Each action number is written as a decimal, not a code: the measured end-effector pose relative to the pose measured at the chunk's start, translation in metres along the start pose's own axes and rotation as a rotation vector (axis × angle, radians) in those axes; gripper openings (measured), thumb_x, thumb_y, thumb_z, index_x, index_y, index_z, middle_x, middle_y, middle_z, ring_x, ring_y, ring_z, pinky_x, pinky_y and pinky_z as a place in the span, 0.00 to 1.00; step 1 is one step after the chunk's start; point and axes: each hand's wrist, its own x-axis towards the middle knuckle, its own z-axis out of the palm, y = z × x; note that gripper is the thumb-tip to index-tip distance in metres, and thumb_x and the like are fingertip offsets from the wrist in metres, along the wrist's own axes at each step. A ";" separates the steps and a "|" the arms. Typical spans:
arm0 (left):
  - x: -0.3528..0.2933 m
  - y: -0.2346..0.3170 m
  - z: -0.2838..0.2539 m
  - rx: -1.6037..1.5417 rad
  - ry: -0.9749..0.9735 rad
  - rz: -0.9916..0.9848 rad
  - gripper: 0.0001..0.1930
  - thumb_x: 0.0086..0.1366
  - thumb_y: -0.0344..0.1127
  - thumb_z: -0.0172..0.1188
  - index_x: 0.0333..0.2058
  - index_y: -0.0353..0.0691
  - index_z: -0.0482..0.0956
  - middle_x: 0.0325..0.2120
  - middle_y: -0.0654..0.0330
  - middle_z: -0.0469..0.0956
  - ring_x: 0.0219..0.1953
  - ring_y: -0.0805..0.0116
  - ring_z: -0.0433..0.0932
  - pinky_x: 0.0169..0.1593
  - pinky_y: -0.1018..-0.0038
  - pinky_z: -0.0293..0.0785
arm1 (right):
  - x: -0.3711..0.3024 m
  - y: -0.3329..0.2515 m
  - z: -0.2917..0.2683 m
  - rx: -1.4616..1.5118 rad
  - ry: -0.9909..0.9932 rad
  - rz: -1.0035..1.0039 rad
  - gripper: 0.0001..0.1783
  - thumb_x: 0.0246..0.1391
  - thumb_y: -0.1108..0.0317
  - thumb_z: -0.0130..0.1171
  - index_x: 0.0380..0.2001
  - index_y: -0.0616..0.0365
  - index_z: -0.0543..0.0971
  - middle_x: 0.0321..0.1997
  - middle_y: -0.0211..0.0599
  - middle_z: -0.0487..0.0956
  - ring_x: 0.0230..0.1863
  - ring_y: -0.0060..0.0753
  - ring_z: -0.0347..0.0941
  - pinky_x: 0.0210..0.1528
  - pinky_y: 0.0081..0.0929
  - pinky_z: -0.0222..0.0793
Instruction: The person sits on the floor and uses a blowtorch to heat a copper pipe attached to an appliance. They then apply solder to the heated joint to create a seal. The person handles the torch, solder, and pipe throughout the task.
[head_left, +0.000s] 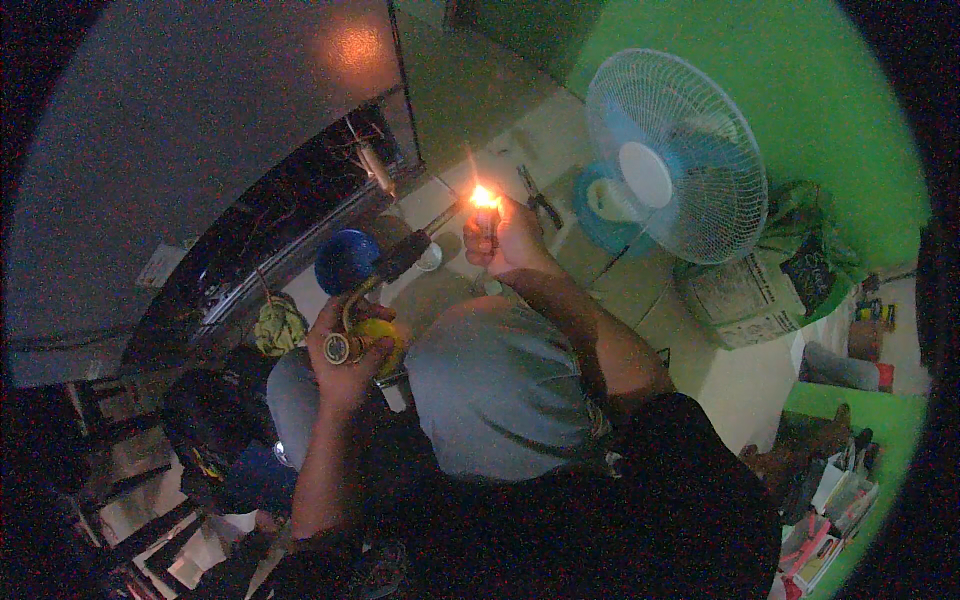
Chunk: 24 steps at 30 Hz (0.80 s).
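My left hand [345, 365] is wrapped round a gas torch with a round brass knob, a curved brass tube and a black grip [403, 257]. A yellow rounded body [378, 338] shows under those fingers; whether it belongs to the torch I cannot tell. The torch's thin metal tube points up and right, its tip close to a bright flame [484, 196]. That flame burns at the top of a lighter [487, 222], gripped in my right hand [512, 238]. Glare hides the lighter's top and the torch's tip. Pliers [538, 198] with dark handles lie just beyond my right hand.
A blue ball-like object [347, 260] sits left of the torch. At the right stands a fan [680, 160] by the green wall, with a printed sack [745, 300] nearer me. A large dark appliance [250, 130] with an opened lower strip and loose wires fills the left.
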 end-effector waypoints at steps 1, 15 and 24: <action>0.000 0.001 0.001 0.015 0.017 -0.004 0.28 0.45 0.22 0.63 0.50 0.31 0.70 0.39 0.53 0.80 0.44 0.63 0.80 0.51 0.68 0.75 | -0.002 0.000 0.001 0.015 -0.049 -0.015 0.16 0.62 0.55 0.42 0.23 0.49 0.67 0.13 0.31 0.65 0.10 0.26 0.54 0.12 0.28 0.47; 0.005 -0.022 0.022 0.052 0.231 0.156 0.24 0.54 0.39 0.67 0.46 0.34 0.74 0.42 0.58 0.79 0.44 0.68 0.77 0.47 0.69 0.74 | -0.086 0.012 0.160 -2.106 -0.878 -0.591 0.13 0.45 0.61 0.63 0.33 0.56 0.80 0.32 0.44 0.82 0.37 0.53 0.80 0.38 0.47 0.75; 0.019 -0.042 0.015 -0.007 0.165 0.107 0.24 0.53 0.38 0.69 0.46 0.33 0.73 0.43 0.58 0.79 0.45 0.67 0.77 0.48 0.69 0.74 | -0.068 0.016 0.156 -2.131 -0.979 -0.679 0.11 0.42 0.67 0.62 0.32 0.56 0.81 0.36 0.46 0.82 0.38 0.48 0.80 0.40 0.45 0.76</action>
